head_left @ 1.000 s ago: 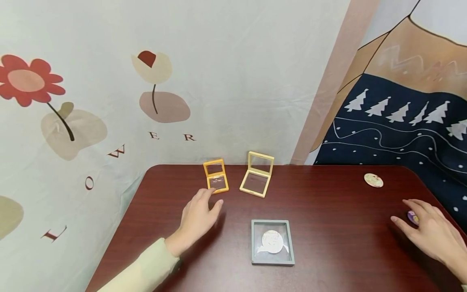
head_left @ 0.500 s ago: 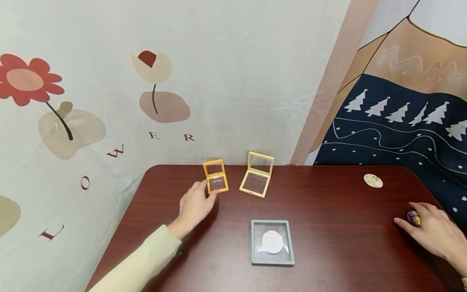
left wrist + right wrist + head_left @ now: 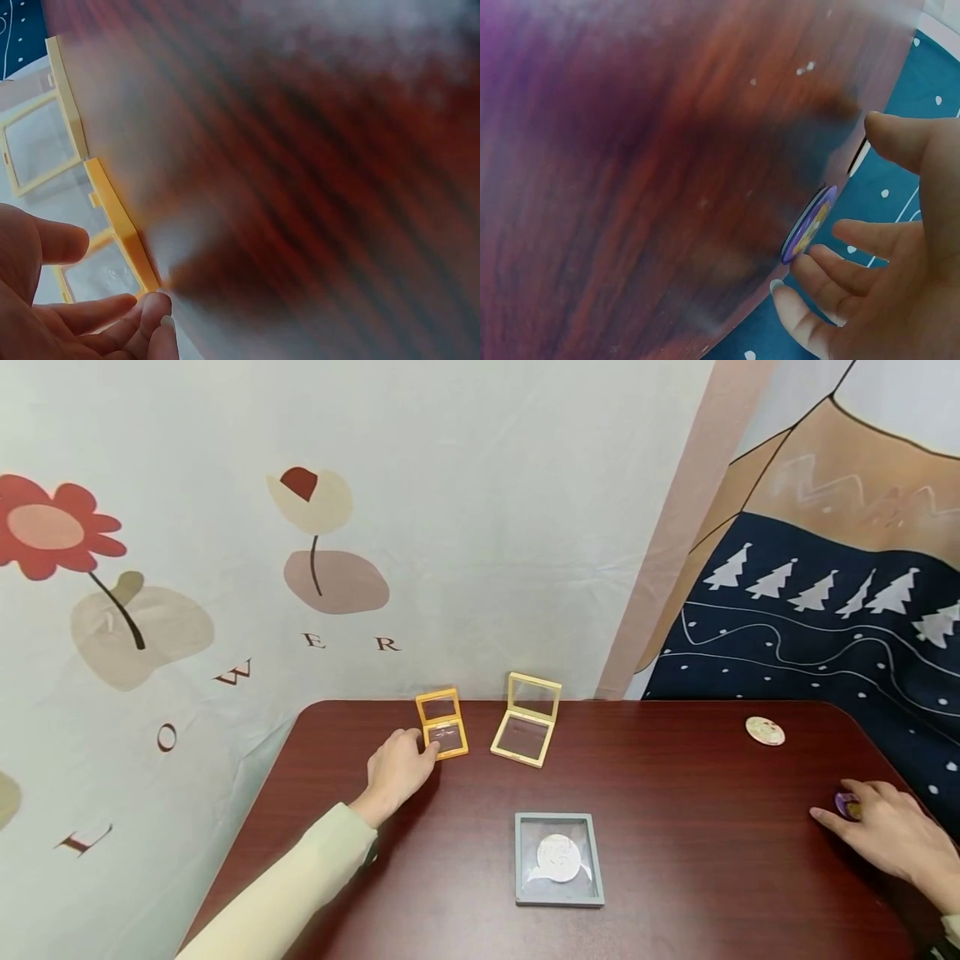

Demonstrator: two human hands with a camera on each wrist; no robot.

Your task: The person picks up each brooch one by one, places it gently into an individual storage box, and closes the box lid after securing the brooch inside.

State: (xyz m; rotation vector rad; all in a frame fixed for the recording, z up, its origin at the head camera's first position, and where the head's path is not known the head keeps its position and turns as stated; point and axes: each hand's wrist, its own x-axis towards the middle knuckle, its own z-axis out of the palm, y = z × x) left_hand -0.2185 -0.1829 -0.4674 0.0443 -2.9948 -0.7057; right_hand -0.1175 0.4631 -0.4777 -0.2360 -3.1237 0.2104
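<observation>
Fingers of the left hand (image 3: pixel 395 767) touch the near left corner of the small orange square plastic display case (image 3: pixel 442 724), which stands propped open near the far edge of the dark red wood-grain bench (image 3: pixel 675 860). From the left wrist view the fingertips (image 3: pixel 154 304) meet the orange frame's corner (image 3: pixel 120 225) while the thumb stays apart from it, so the hand touches rather than grips; its fingers are lightly bent and hold nothing. Just to the right of the orange case stands a larger pale yellow square display case (image 3: pixel 527 719), also open, with its clear lid raised.

On the far right side of the bench, close to the edge, the right hand (image 3: pixel 888 839) lies over a small round purple badge (image 3: pixel 848 807). The right wrist view shows the badge (image 3: pixel 810 223) tilted up on edge, with the fingertips (image 3: pixel 821 259) against its rim and the thumb spread away from it. Whether the fingers pinch it or only press on it cannot be told.

Beyond that hand, a round cream-coloured badge (image 3: pixel 765 731) lies flat, well apart from the purple one. Near the front middle sits a closed grey square display case (image 3: pixel 558 859) holding a silver round medallion (image 3: pixel 557 857) behind its clear film. A pale cream sleeve (image 3: pixel 292 893) covers the left forearm.
</observation>
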